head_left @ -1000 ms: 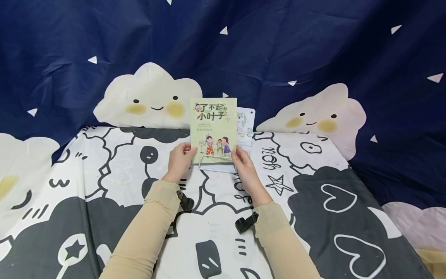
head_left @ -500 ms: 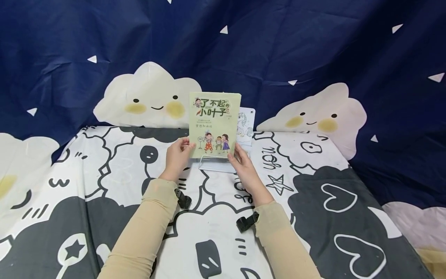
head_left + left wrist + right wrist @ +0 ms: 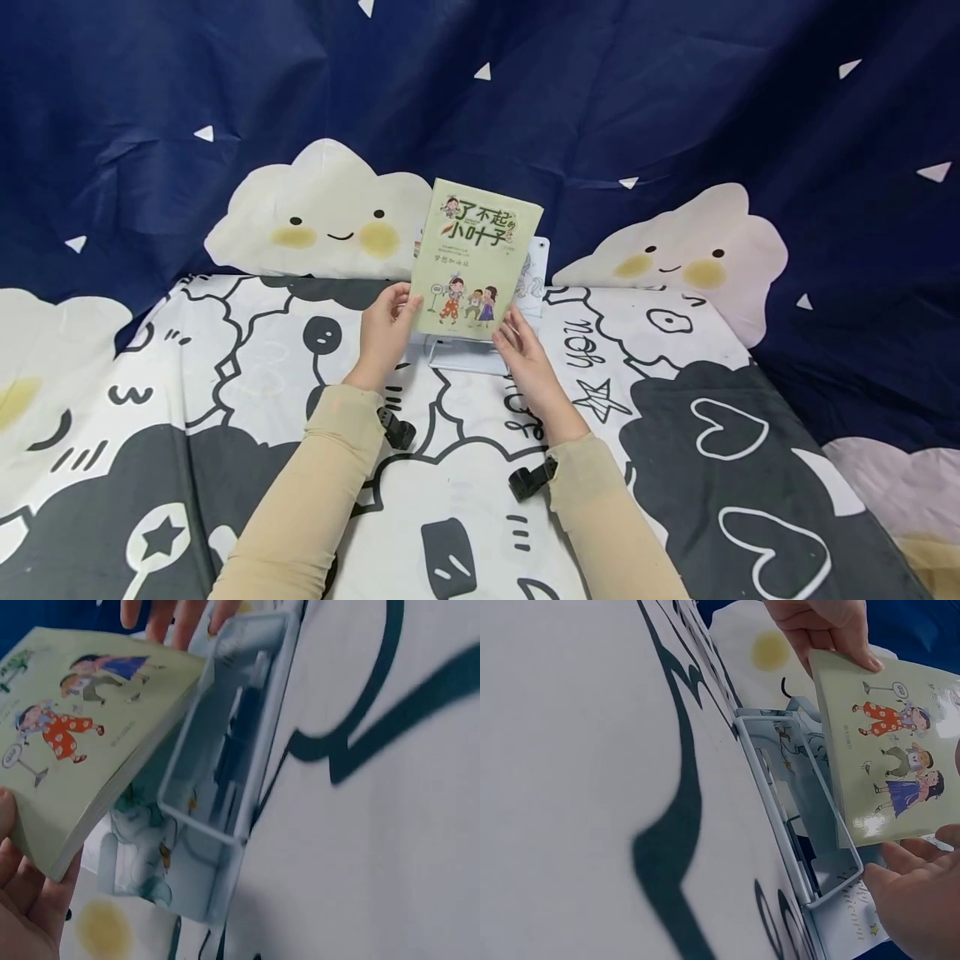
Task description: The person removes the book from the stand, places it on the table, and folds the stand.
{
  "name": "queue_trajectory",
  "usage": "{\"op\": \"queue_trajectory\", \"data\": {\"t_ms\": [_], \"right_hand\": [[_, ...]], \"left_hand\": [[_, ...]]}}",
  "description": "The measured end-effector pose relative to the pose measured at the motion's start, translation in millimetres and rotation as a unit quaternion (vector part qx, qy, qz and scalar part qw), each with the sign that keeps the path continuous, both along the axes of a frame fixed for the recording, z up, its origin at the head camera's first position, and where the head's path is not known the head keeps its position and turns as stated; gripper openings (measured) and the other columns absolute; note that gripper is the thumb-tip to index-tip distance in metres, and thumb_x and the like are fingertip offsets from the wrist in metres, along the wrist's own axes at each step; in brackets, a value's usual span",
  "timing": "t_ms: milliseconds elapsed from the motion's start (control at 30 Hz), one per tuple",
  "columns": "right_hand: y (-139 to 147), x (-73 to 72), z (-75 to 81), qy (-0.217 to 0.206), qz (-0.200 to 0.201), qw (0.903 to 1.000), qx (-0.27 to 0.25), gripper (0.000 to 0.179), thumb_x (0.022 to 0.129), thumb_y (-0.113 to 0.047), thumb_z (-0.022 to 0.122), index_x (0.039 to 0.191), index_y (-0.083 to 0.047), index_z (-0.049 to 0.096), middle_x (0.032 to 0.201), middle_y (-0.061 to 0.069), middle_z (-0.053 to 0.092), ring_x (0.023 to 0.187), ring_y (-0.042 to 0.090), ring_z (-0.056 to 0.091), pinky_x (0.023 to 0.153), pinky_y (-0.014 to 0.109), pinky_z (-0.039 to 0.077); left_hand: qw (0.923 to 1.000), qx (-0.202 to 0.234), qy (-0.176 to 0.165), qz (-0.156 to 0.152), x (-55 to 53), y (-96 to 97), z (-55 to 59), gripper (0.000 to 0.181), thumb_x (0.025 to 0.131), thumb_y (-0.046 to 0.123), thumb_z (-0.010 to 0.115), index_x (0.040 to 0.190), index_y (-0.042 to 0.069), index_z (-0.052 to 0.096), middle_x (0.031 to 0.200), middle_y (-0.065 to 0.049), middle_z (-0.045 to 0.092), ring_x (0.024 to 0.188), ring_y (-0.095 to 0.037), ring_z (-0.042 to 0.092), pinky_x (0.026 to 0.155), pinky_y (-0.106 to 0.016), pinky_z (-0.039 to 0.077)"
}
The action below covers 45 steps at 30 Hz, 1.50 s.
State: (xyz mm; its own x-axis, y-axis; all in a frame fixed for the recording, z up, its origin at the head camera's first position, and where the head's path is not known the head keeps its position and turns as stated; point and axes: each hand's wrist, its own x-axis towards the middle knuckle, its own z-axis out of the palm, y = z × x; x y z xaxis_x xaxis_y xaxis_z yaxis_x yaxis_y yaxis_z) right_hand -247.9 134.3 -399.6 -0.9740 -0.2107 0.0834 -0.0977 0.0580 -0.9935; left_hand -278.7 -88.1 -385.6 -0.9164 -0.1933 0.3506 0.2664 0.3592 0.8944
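Book: pale green, softcover [image 3: 480, 258]; held up off the cloth, cover facing me, tilted so its top leans right in the head view.
Cover: dark green Chinese title above three cartoon figures, one in red spotted trousers, one in a purple skirt.
My left hand [image 3: 386, 329]: clamped on the book's left edge near the bottom, thumb on the cover, fingers behind.
My right hand [image 3: 528, 354]: at the book's lower right corner, thumb and fingers apart, fingertips along the edge; cannot tell how firmly they bear on it.
Stand: pale blue, with a front rail [image 3: 468, 363]; directly below and behind the book. Contact between book and rail: cannot tell.
Back panel: unicorn drawing [image 3: 534, 279], partly hidden by the book, showing past its right edge.
Wrists: beige sleeves [image 3: 315, 492], a small black camera [image 3: 397, 429] on each.
Table cloth: black and white cartoon print [image 3: 450, 467], stand resting on it.
Backdrop: navy fabric [image 3: 585, 100] with smiling clouds [image 3: 322, 183] and small white triangles.
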Motion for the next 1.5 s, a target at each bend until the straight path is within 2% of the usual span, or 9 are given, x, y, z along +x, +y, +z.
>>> {"op": "queue_trajectory", "data": {"t_ms": [200, 500, 700, 833, 967, 1100, 1300, 1500], "right_hand": [[-1.9, 1.7, 3.2, 0.007, -0.028, 0.9995, -0.011, 0.068, 0.105, -0.026, 0.049, 0.16, -0.013, 0.011, 0.166, 0.008, 0.019, 0.151, 0.025, 0.025, 0.122, 0.038, 0.026], [-2.6, 0.1, 6.7, 0.016, -0.048, 0.9985, -0.021, 0.068, 0.104, -0.026, 0.052, 0.16, -0.013, 0.016, 0.163, 0.007, 0.026, 0.15, 0.02, 0.028, 0.12, 0.033, 0.03], [-3.8, 0.0, 13.4, 0.022, -0.063, 0.9963, -0.054, 0.066, 0.103, -0.023, 0.054, 0.158, -0.007, 0.02, 0.159, 0.011, 0.034, 0.145, 0.022, 0.039, 0.117, 0.031, 0.035], [-2.1, -0.4, 17.4, 0.021, -0.066, 0.9957, -0.061, 0.064, 0.103, -0.023, 0.055, 0.156, -0.005, 0.025, 0.154, 0.013, 0.043, 0.136, 0.02, 0.049, 0.11, 0.024, 0.042], [3.2, 1.5, 21.7, 0.004, -0.093, 0.9944, -0.05, 0.057, 0.102, -0.025, 0.056, 0.152, -0.005, 0.036, 0.144, 0.016, 0.053, 0.111, 0.01, 0.063, 0.092, 0.018, 0.052], [11.8, 5.7, 26.2, -0.008, -0.123, 0.9903, -0.065, 0.051, 0.102, -0.026, 0.056, 0.147, -0.004, 0.044, 0.131, 0.015, 0.063, 0.09, 0.006, 0.069, 0.077, 0.021, 0.058], [15.2, 8.7, 30.8, 0.0, -0.105, 0.9891, -0.103, 0.046, 0.102, -0.021, 0.056, 0.143, -0.001, 0.046, 0.1, -0.007, 0.072, 0.084, 0.009, 0.071, 0.073, 0.025, 0.06], [12.8, 9.6, 34.4, 0.01, -0.078, 0.9905, -0.113, 0.048, 0.103, -0.016, 0.054, 0.147, -0.004, 0.041, 0.093, -0.01, 0.073, 0.079, 0.009, 0.072, 0.068, 0.026, 0.06]], "left_hand": [[0.9991, 0.041, -0.004, -0.013, 8.8, 3.4, 2.3, 0.029, 0.099, 0.019, 0.062, 0.121, -0.001, 0.061, 0.112, -0.018, 0.07, 0.091, -0.023, 0.068, 0.064, -0.01, 0.045], [0.9925, 0.113, -0.013, -0.044, 21.6, 10.8, 8.3, 0.029, 0.099, 0.011, 0.061, 0.122, -0.006, 0.058, 0.113, -0.023, 0.067, 0.082, -0.003, 0.062, 0.067, -0.009, 0.05], [0.9903, 0.126, -0.029, -0.051, 28.3, 9.1, 15.3, 0.031, 0.099, 0.013, 0.06, 0.124, -0.007, 0.059, 0.116, -0.025, 0.067, 0.085, -0.005, 0.065, 0.067, -0.011, 0.052], [0.9897, 0.129, -0.044, -0.043, 33.0, 8.4, 17.8, 0.031, 0.099, 0.013, 0.06, 0.124, -0.006, 0.059, 0.116, -0.024, 0.068, 0.084, -0.006, 0.065, 0.066, -0.011, 0.052], [0.9851, 0.145, -0.069, -0.061, 37.6, 11.9, 20.1, 0.032, 0.1, 0.014, 0.059, 0.126, -0.004, 0.06, 0.116, -0.023, 0.068, 0.08, -0.002, 0.064, 0.067, -0.013, 0.052], [0.98, 0.151, -0.094, -0.088, 42.6, 18.6, 22.5, 0.033, 0.1, 0.016, 0.059, 0.127, -0.003, 0.059, 0.115, -0.022, 0.068, 0.08, -0.003, 0.063, 0.068, -0.015, 0.052], [0.9799, 0.143, -0.101, -0.096, 50.7, 19.5, 25.1, 0.032, 0.1, 0.016, 0.06, 0.124, -0.004, 0.061, 0.113, -0.023, 0.068, 0.082, -0.005, 0.065, 0.068, -0.016, 0.052], [0.9804, 0.136, -0.103, -0.098, 54.6, 16.0, 25.9, 0.032, 0.099, 0.015, 0.06, 0.125, -0.004, 0.061, 0.114, -0.024, 0.068, 0.084, -0.007, 0.066, 0.069, -0.017, 0.052]]}}
